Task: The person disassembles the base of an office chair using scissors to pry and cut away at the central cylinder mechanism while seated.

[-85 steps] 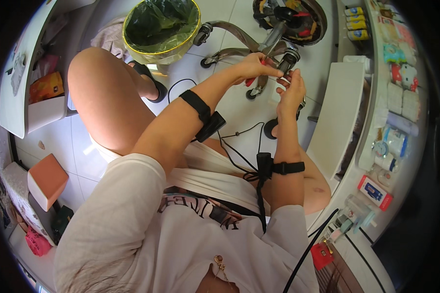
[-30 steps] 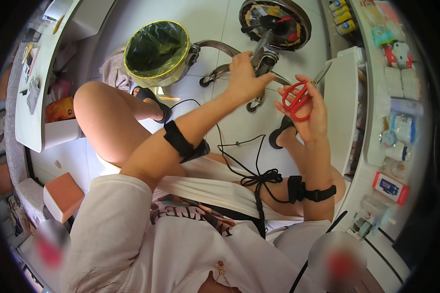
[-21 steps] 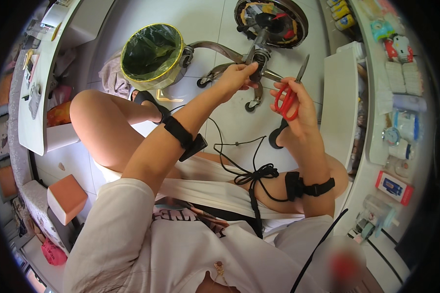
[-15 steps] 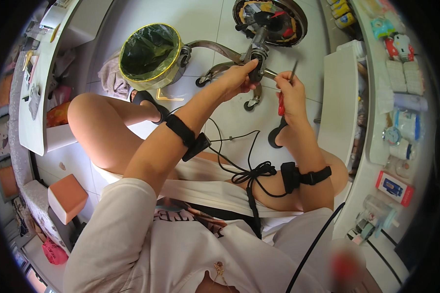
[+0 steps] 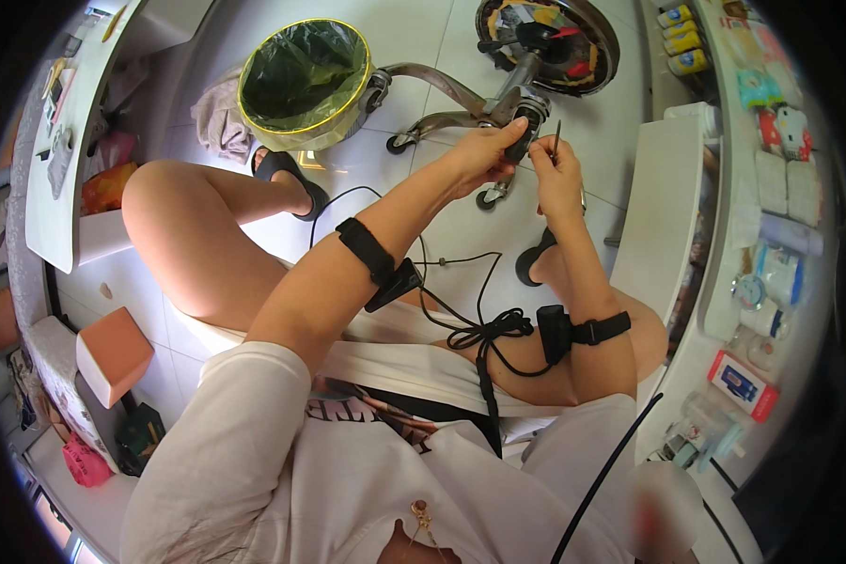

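A wheeled stool with chrome legs [image 5: 446, 86] lies tipped over on the floor, the underside of its round seat [image 5: 587, 70] showing. My left hand [image 5: 484, 158] is closed around a black caster [image 5: 524, 141] at the end of one leg, thumb on top of the wheel. Close beside it, my right hand [image 5: 559, 188] grips a screwdriver, its thin metal shaft [image 5: 556, 136] pointing up past the fingers. Most of its red handle is hidden in my palm. Another caster [image 5: 400, 143] and a third one [image 5: 489, 197] stick out from the nearby legs.
A bin with a yellow rim [image 5: 352, 111] stands left of the stool, a crumpled cloth [image 5: 222, 127] beside it. White shelving [image 5: 663, 207] runs along the right. Black cables [image 5: 498, 329] hang between my forearms. At left is an orange-topped box [image 5: 115, 346].
The stool, bin and hands sit slightly higher in view, the stool and bin also further right. My right hand has come closer to the caster, and less of the red handle shows.
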Demonstrator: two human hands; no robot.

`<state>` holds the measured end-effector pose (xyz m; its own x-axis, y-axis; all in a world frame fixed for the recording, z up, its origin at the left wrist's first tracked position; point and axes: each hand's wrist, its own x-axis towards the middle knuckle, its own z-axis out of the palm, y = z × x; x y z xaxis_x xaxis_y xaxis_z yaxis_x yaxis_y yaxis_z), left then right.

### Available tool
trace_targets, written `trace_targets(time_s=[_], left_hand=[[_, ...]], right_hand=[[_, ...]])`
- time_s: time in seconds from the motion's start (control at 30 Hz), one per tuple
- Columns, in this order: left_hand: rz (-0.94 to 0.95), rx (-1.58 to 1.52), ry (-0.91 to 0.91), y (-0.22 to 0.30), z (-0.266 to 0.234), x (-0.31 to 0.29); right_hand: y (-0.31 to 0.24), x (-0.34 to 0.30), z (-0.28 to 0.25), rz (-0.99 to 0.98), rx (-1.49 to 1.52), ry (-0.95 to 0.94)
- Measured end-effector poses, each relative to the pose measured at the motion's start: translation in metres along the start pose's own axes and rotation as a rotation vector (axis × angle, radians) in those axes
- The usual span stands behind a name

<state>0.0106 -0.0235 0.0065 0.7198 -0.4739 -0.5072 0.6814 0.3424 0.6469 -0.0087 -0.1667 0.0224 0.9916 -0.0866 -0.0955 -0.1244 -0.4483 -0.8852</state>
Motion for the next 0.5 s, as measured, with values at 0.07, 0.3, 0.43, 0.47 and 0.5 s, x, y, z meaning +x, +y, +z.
trace_targets(time_s=[0.07, 0.3, 0.43, 0.47, 0.5], left_hand=[[0.021, -0.014, -0.032, -0.002, -0.004, 0.0], [0.039, 0.025, 0.011, -0.001, -0.002, 0.003], [-0.039, 0.071, 0.075, 0.005, 0.001, 0.006], [-0.057, 0.096, 0.081, 0.007, 0.002, 0.006], [-0.076, 0.121, 0.086, 0.01, 0.003, 0.006]], right_hand=[[-0.002, 0.0, 0.002, 0.038, 0.051, -0.005], [-0.004, -0.002, 0.006, 0.046, 0.044, 0.01], [-0.007, -0.005, 0.006, -0.163, -0.09, 0.033], [-0.008, -0.006, 0.006, -0.194, -0.115, 0.036], [-0.008, -0.006, 0.006, -0.224, -0.139, 0.04]])
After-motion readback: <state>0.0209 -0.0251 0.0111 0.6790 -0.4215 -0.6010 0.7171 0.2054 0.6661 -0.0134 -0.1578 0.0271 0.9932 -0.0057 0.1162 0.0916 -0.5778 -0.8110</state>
